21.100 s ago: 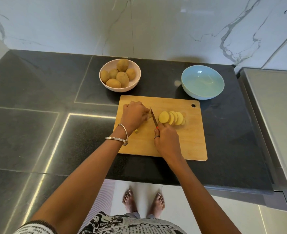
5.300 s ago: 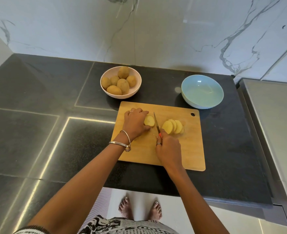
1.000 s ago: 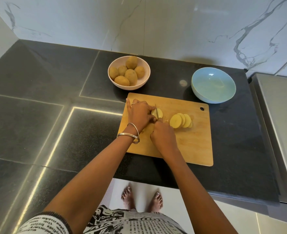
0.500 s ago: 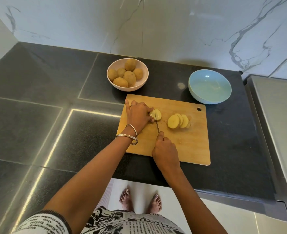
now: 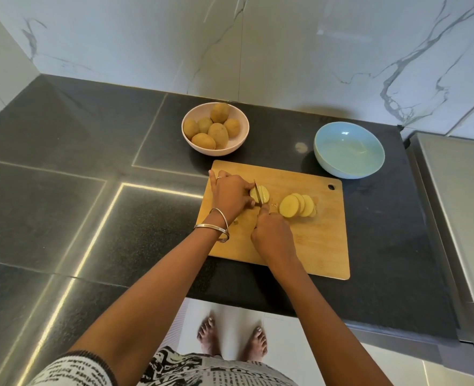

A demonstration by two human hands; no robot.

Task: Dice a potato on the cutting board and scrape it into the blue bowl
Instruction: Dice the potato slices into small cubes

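Presently: potato [image 5: 261, 193] is a pale yellow cut piece w/ flat cut face up, lying on the board [image 5: 325, 246] near its far-left part. L hand [image 5: 230, 196] sits over the piece's left side, fingers curled down onto it, fingertips [image 5: 249, 187] touching its left edge & pinning it; one finger sticks out straight toward the board's far-left corner, ring on it. R hand [image 5: 272, 232] is closed round the knife [image 5: 257, 194] handle, handle hidden in the fist; index tip rides up near the blade base. Blade is thin, edge down across the piece, just right of the L fingertips, so most of the piece shows to the right of the blade. Whether the blade is all the way through: can't tell. Slices [image 5: 298, 205], a fanned row of round pale discs overlapping each other, lie on the board right of the knife, apart from the held piece, a few tiny scraps between. Blue bowl [image 5: 349, 151] stands on the dark counter [image 5: 63, 168] beyond the board's far-right corner, nothing seen in it. Pink bowl [image 5: 215, 147] w/ whole brown-skinned potatoes beyond the far-left edge. Bangles [image 5: 212, 227] on L wrist.
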